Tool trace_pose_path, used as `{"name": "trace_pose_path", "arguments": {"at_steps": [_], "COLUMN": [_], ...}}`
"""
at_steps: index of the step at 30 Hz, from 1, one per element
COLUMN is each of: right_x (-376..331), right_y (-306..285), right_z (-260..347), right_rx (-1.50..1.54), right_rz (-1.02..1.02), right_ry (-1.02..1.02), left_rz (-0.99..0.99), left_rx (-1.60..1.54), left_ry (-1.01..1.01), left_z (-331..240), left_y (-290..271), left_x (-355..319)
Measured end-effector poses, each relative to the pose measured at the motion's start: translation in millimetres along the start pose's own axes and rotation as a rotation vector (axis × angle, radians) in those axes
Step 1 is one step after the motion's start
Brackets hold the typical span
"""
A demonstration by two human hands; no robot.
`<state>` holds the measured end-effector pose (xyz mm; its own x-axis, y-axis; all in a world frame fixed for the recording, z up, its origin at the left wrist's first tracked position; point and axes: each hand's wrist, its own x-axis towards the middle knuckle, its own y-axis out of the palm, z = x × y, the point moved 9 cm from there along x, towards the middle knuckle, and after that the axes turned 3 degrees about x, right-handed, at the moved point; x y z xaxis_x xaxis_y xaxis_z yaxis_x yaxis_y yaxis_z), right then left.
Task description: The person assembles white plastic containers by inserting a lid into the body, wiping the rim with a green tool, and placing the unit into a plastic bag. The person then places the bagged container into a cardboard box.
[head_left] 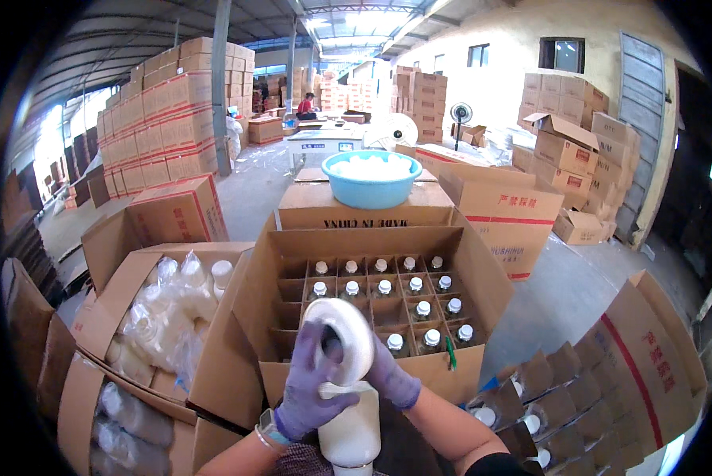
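My left hand (312, 389) gripped a white bottle (348, 432) near me, below a white cap (342, 337). My right hand (388, 377) clasped the bottle's right side. The divided box (372, 305) of capped bottles stood just beyond.

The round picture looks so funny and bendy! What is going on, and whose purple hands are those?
The picture comes from a small wide-eyed camera worn on a person's head, looking down; that is why straight edges bend. The purple hands belong to that person, who wears gloves. The left hand grips a white plastic bottle, and the right hand reaches around a round white roll, likely tape or film, resting on top of it. Just behind stands an open brown cardboard box with dividers, many pockets holding white-capped bottles. Further back a blue plastic bowl sits on another box. Left, a carton holds bottles in clear bags.
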<state>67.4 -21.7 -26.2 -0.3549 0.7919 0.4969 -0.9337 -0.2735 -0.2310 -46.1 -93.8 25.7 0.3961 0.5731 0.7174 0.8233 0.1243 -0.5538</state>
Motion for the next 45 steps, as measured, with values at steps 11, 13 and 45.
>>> {"name": "trace_pose_path", "arguments": {"at_steps": [11, 13, 45], "right_x": [-13.7, -27.6, -103.2], "right_y": [5.7, -3.6, 11.9], "right_z": [-16.0, -12.0, -39.6], "right_rx": [0.055, -0.19, 0.59], "right_rz": [-0.096, 0.157, -0.417], "right_ry": [-0.132, -0.297, 0.49], "left_rz": [-0.082, -0.032, 0.304], "left_rx": [0.313, 0.076, -0.54], "left_ry": [0.191, 0.264, -0.542], "left_z": [-1.6, 25.7, 150.1], "left_y": [13.6, 20.5, 64.3], "left_x": [-9.8, -14.7, -116.9]}}
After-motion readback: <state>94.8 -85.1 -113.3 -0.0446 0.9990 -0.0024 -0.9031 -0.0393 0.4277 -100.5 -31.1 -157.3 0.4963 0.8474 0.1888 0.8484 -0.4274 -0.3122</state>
